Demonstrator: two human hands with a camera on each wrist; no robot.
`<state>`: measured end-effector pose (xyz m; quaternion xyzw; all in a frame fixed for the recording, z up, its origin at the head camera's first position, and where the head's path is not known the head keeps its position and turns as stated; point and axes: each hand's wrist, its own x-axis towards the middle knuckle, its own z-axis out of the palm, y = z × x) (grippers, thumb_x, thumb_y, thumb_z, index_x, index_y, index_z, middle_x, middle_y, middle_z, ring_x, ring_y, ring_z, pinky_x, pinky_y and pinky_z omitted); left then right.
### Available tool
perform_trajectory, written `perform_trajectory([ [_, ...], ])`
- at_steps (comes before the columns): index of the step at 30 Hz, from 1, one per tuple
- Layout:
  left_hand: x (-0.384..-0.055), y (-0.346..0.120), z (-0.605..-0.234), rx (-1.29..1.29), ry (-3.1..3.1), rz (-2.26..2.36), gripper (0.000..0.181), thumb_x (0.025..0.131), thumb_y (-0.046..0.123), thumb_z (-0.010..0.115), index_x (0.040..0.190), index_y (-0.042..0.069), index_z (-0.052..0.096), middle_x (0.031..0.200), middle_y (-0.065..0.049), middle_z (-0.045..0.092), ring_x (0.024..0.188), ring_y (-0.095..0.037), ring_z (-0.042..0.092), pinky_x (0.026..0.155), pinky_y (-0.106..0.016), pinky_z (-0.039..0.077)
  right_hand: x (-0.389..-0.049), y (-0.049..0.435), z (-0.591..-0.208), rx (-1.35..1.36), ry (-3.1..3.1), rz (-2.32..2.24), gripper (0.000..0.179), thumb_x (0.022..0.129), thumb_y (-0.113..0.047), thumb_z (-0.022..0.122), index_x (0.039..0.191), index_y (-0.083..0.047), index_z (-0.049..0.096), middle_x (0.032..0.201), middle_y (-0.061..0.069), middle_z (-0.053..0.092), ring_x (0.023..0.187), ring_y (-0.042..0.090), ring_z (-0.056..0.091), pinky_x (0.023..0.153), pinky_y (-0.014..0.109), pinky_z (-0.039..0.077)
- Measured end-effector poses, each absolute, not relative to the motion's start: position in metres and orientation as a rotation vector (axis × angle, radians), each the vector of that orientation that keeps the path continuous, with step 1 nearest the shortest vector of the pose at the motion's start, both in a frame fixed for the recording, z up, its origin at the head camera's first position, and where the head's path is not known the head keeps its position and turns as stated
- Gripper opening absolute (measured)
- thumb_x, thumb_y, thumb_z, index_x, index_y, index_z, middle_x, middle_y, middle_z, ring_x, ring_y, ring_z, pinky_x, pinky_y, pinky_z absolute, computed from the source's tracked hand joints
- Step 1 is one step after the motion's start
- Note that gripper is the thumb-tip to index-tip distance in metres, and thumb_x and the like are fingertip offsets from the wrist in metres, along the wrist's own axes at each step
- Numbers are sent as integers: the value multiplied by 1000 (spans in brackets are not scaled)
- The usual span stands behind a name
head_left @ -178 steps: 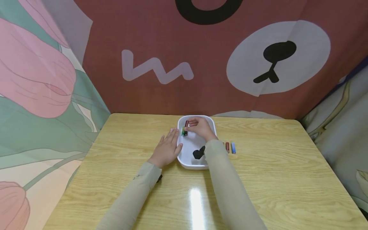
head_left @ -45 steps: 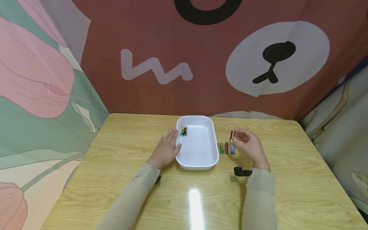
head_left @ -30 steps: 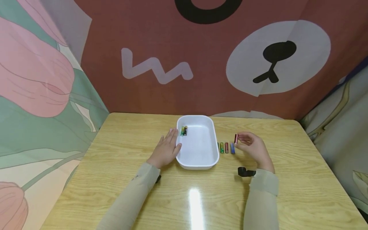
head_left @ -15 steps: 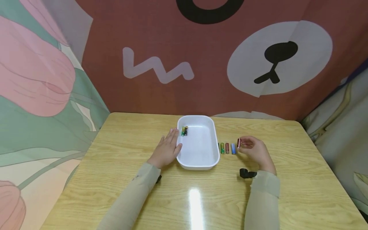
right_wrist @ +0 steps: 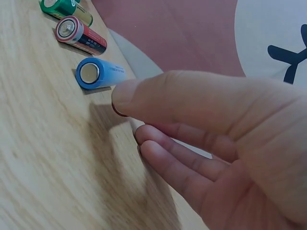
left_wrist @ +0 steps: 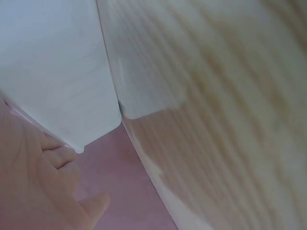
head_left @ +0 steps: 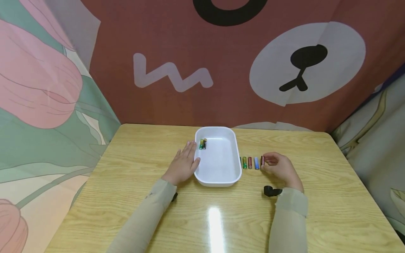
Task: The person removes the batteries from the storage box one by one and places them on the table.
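My right hand [head_left: 281,169] pinches a dark red battery [head_left: 262,161] between thumb and fingers, down at the table right of a blue battery [head_left: 256,163]. In the right wrist view the thumb hides most of that dark red battery. The blue battery [right_wrist: 100,73] lies just beyond the thumb tip, with a red-and-black battery [right_wrist: 80,35] and a green battery [right_wrist: 67,8] farther along the row. My left hand [head_left: 182,166] lies with straight fingers against the left side of a white tray [head_left: 221,165]. Inside, a green battery [head_left: 201,144] and a black battery [head_left: 204,144] lie side by side.
The row of batteries runs from the tray's right wall, which partly hides the leftmost one, to my right hand. A black wrist camera [head_left: 269,191] juts from the right sleeve. Behind the wooden table [head_left: 152,137] hangs a printed bear cloth [head_left: 177,112].
From inside the tray, where it held a dark red battery beside the pair, my right hand has moved right past the row and lowered the battery beside the blue one. The left hand stays put.
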<state>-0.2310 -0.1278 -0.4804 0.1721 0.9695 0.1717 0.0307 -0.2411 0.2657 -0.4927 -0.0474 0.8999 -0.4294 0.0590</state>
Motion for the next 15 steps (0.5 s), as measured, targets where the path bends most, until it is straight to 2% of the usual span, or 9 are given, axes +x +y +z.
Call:
perform_trajectory([
  [8,-231,-128,-482,545,3003,559,68,110,40,31,163,3,10,170,-10,8,156,-25,3,124,-55,12,-242,265,-493,-143,2737,-1287,51,91,-11,77,136,4,57,130,25,61,117,40,60,100,51,50],
  [15,-231,-127,-480,528,2990,536,67,110,40,31,163,5,8,170,-8,6,156,-23,0,124,-54,11,-242,263,-493,-170,2757,-1273,50,90,-7,76,134,7,57,128,27,62,116,42,60,100,53,49],
])
